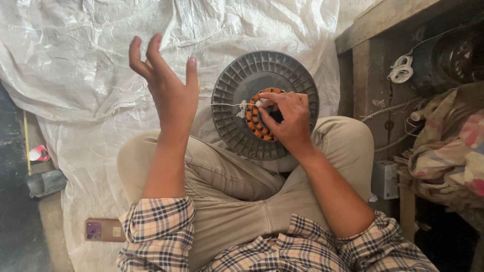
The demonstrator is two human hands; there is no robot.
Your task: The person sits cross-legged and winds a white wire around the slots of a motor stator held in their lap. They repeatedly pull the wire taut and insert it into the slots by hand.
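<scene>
White plastic sheet (pixel 91 75) covers the floor. Grey ribbed round housing (pixel 237 85) rests against my knees on it. My right grip (pixel 287 118) pinches the orange coil ring (pixel 254 123) at its centre. My left grip (pixel 169 85) is raised, released, fingers spread, pulling a thin thread (pixel 224 105) taut.

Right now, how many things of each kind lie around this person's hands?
Grey ribbed disc with orange coil ring: 1
Phone: 1
White cord bundle: 1
Tape roll: 1
Hands: 2, left hand raised, right hand on the ring
Total: 6
</scene>
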